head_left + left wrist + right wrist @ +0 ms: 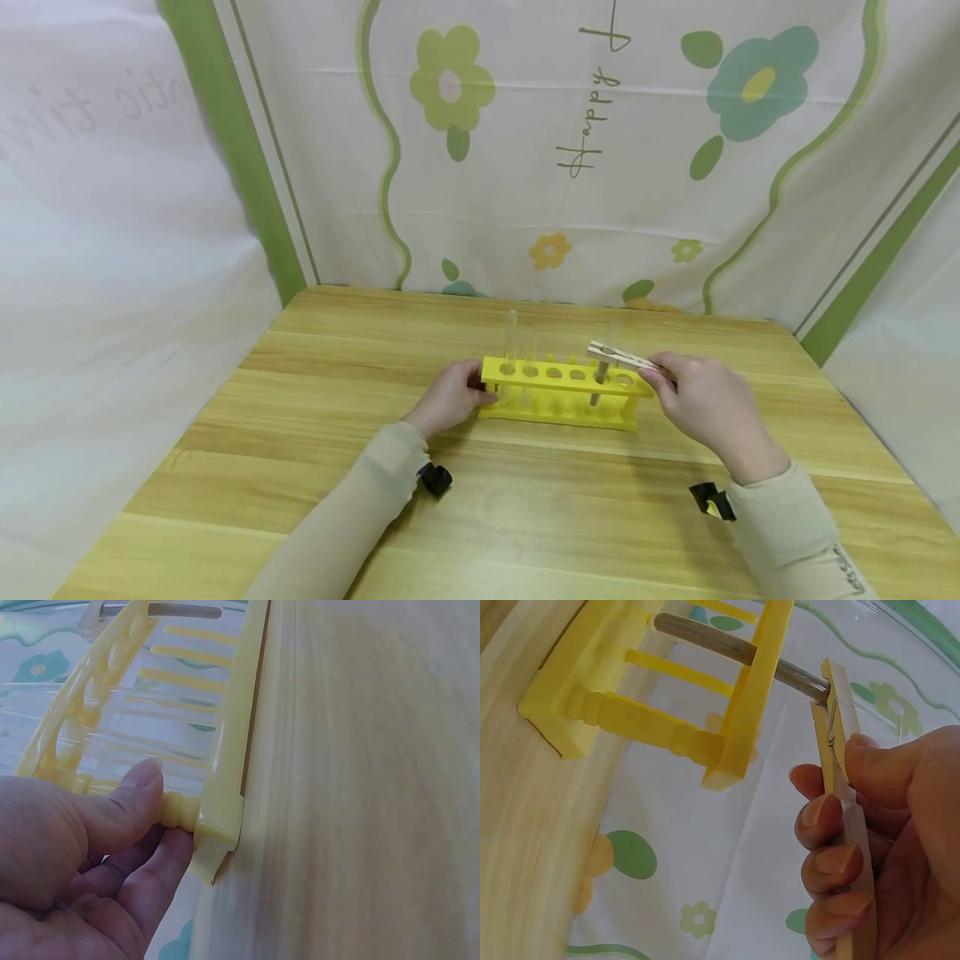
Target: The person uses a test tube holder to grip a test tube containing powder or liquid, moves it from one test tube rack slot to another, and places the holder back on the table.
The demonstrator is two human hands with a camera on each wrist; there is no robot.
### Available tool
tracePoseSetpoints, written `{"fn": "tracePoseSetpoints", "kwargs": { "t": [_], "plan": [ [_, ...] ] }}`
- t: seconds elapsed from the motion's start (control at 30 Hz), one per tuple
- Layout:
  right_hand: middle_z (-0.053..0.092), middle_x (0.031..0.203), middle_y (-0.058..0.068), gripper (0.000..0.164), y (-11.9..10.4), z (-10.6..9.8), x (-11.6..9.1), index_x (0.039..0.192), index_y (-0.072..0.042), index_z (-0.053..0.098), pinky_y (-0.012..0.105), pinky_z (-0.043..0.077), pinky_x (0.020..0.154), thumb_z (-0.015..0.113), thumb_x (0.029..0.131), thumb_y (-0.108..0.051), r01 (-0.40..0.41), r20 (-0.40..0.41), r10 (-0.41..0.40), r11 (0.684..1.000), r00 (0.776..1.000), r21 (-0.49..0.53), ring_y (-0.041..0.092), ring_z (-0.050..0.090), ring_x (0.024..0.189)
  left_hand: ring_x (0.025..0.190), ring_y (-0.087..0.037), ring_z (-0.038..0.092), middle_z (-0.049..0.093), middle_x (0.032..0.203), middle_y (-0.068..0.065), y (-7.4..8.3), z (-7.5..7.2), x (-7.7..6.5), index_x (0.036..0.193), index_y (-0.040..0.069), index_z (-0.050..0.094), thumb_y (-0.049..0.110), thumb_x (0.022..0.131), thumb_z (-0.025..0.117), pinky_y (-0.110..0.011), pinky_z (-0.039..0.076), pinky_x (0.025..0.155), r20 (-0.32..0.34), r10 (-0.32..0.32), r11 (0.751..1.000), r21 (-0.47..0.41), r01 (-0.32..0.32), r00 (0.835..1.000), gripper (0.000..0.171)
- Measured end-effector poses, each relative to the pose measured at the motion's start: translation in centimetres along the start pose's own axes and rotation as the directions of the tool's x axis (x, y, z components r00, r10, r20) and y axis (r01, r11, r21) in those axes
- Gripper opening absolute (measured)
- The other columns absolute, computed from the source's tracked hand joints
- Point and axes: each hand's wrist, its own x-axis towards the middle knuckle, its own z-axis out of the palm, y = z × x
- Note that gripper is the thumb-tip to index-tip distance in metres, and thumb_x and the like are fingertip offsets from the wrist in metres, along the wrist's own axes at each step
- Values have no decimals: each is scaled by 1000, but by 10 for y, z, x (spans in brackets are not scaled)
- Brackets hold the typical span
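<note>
A yellow test tube rack (558,419) stands on the table, its left end post held between the thumb and fingers of my left hand (452,397). My right hand (712,408) grips a wooden test tube clamp (626,358), with the fingers wrapped round its handle in the right wrist view. The clamp's jaws close round a test tube (712,643) with grey-brown contents in its lower part. That tube passes slightly tilted through the second hole from the right; whether its bottom touches the base I cannot tell. Two clear test tubes (512,333) stand in the leftmost holes.
The wooden table (487,508) extends in front of the rack and to both sides. Behind it hangs a white curtain (510,200) with printed flowers, and more curtain hangs at the left and right. Black straps (435,479) are near both sleeve cuffs.
</note>
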Motion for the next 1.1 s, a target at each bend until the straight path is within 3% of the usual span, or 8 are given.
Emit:
{"fn": "tracePoseSetpoints", "kwargs": {
  "t": [0.67,1.1],
  "plan": [
    [52,61,-6,20,1,9,-2,104,-2,71,28,29,41,65,98,-20,7,14,-7,1000,1000,2,9,35,45,98,-13,62,68,106,3,1,0,0,115,13,66,6,90,72,-35,52,89,2,-6,1000,0,6,1000,27],
    [47,59,-7,19,3,11,-2,103,-4,71,28,29,41,65,98,-21,3,43,-4,1000,999,13,9,35,45,96,-15,62,67,104,2,1,0,-1,114,12,66,5,90,72,-33,53,85,5,-14,1000,-22,14,1000,26]
  ]
}}
